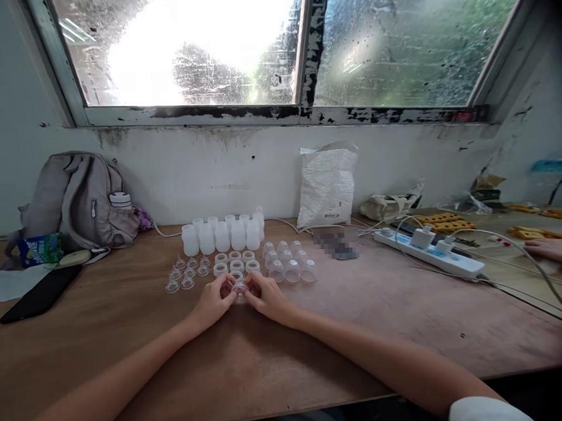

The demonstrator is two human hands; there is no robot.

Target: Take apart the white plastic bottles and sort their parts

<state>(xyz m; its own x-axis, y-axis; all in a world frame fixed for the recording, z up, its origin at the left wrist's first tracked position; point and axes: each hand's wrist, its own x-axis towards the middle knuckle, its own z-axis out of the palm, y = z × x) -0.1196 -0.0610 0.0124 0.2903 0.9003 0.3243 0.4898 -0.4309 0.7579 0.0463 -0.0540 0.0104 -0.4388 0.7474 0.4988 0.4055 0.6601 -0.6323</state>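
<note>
My left hand (216,298) and my right hand (267,296) meet low over the table, fingers closed on opposite sides of a translucent bottle ring (239,290). Whether a teat sits inside it I cannot tell, as fingertips cover part of it. Just beyond my hands stand rows of similar translucent rings (237,264). Left of them are several clear teats (188,283), tips upward. To the right, clear dome-like caps (292,272) are grouped in rows. Frosted white bottles (222,237) line up behind the rings, with a smaller clear piece on top at the right end.
A black phone (41,294) and grey backpack (83,197) are at left. A white plastic bag (328,185) leans on the wall. Right, a power strip (429,252) trails cables. Another person's hand (552,250) rests near yellow parts (539,233).
</note>
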